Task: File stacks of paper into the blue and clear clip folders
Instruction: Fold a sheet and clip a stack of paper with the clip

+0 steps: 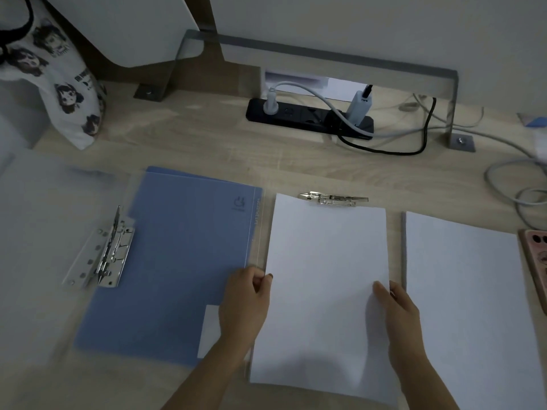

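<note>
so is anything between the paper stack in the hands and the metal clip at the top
Nothing visible does. The left hand and right hand hold the paper stack by its sides, and its top edge reaches the metal clip. The blue folder lies off to its left.

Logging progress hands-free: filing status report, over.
Left hand and right hand grip paper stack by its sides. Top edge at metal clip, clamping unclear. Second stack lies right, apart.
</note>
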Tool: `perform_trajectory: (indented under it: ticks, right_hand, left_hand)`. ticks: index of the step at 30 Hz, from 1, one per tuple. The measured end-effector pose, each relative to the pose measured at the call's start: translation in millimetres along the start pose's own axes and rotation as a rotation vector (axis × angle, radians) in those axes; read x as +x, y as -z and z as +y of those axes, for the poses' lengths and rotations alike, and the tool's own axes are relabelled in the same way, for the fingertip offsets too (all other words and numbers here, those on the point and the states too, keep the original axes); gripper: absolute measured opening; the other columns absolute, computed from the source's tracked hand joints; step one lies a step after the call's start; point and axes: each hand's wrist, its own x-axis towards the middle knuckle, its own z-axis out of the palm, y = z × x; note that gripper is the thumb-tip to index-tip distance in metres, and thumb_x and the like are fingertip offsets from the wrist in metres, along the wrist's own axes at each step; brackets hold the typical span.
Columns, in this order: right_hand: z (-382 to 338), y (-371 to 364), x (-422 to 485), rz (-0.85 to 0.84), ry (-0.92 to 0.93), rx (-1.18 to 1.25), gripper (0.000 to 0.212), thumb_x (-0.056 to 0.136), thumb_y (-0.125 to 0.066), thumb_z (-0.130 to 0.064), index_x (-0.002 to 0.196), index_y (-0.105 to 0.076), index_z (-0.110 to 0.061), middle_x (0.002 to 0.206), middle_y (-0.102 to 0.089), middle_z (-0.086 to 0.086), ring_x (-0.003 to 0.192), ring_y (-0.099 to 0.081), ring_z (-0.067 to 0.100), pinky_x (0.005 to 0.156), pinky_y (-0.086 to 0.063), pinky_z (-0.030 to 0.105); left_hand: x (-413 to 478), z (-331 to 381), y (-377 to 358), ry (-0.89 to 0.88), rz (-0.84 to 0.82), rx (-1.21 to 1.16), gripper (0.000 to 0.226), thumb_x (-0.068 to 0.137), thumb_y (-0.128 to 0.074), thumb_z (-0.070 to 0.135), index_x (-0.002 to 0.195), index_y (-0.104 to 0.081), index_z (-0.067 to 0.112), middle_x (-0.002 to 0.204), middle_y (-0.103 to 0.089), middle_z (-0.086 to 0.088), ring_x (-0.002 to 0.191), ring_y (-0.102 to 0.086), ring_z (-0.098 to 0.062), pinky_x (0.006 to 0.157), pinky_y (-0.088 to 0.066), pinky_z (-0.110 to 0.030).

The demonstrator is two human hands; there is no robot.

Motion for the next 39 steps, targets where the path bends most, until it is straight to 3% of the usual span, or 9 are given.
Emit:
perform_trajectory:
  ticks: [5,11,17,25,29,34,36,39]
  right_hand:
    - [1.8,-2.0,8.5,0.017,0.038,-0.098,0.016,0.089,-0.053,-0.026,0.091,-0.063,-0.014,0.084,-0.061,0.005,0.083,-0.055,0.024,0.072,-0.042,0.033]
    - [1.7,-7.5,12.7,0.028,0.097,-0.235,0.021,0.091,-0.049,-0.033,0.099,-0.060,-0.016,0.087,-0.061,0.003,0.090,-0.055,0.027,0.088,-0.044,0.046]
    - [-0.2,-7.8,13.6,0.021,0.113,-0.279,0.019,0.092,-0.049,-0.031,0.094,-0.058,-0.014,0.080,-0.058,-0.002,0.085,-0.054,0.026,0.084,-0.044,0.041]
    - [4.3,-9.7,19.3,0.056,0.110,-0.378,0.026,0.092,-0.046,-0.032,0.095,-0.056,-0.008,0.081,-0.056,0.006,0.074,-0.050,0.023,0.072,-0.038,0.033]
    - [4.1,-11.1,20.7,0.073,0.127,-0.432,0.032,0.093,-0.044,-0.032,0.106,-0.055,-0.006,0.092,-0.057,0.008,0.082,-0.052,0.026,0.076,-0.038,0.034]
    - [-0.2,-21.4,17.2,0.133,0.153,-0.542,0.041,0.095,-0.045,-0.028,0.124,-0.048,0.000,0.126,-0.055,0.020,0.114,-0.051,0.038,0.092,-0.041,0.041]
    - [-0.2,-25.7,14.3,0.221,0.220,-0.642,0.038,0.092,-0.051,-0.025,0.117,-0.049,0.004,0.119,-0.054,0.026,0.108,-0.050,0.041,0.088,-0.042,0.043]
    - [-0.4,-27.9,11.8,0.326,0.284,-0.723,0.042,0.084,-0.063,-0.020,0.113,-0.049,0.006,0.111,-0.050,0.031,0.101,-0.047,0.044,0.085,-0.041,0.046]
  left_hand:
    - [5.1,-3.4,-1.2,-0.005,0.013,0.006,0.021,0.092,-0.052,0.028,0.073,-0.047,0.019,0.080,-0.057,-0.003,0.072,-0.053,-0.015,0.054,-0.034,-0.016]
    - [5.4,-4.8,0.1,-0.012,0.027,0.012,0.028,0.092,-0.050,0.026,0.067,-0.039,0.026,0.075,-0.050,0.002,0.064,-0.047,-0.010,0.053,-0.033,-0.016]
    - [7.7,-5.0,-1.6,-0.020,0.054,0.058,0.021,0.093,-0.049,0.026,0.075,-0.044,0.017,0.073,-0.048,0.002,0.060,-0.044,-0.009,0.052,-0.033,-0.015]
    - [6.0,-2.5,-2.5,-0.015,0.070,0.082,0.019,0.093,-0.049,0.025,0.077,-0.045,0.016,0.074,-0.048,0.002,0.060,-0.043,-0.008,0.051,-0.032,-0.014]
    - [5.2,0.0,-1.9,-0.011,0.078,0.123,0.017,0.094,-0.048,0.026,0.080,-0.044,0.017,0.080,-0.051,0.000,0.060,-0.043,-0.008,0.049,-0.030,-0.014]
    - [1.3,3.1,-4.3,-0.055,0.152,0.241,0.015,0.092,-0.049,0.029,0.087,-0.042,0.016,0.086,-0.049,0.000,0.070,-0.046,-0.010,0.050,-0.031,-0.013]
    - [0.7,2.6,-7.3,-0.105,0.218,0.269,0.017,0.086,-0.058,0.024,0.095,-0.050,0.013,0.094,-0.054,-0.006,0.078,-0.053,-0.015,0.058,-0.039,-0.015]
    - [4.1,-0.4,-13.6,-0.343,0.272,0.360,0.057,0.071,-0.070,0.006,0.124,-0.052,0.010,0.122,-0.059,-0.016,0.104,-0.062,-0.031,0.075,-0.056,-0.033]
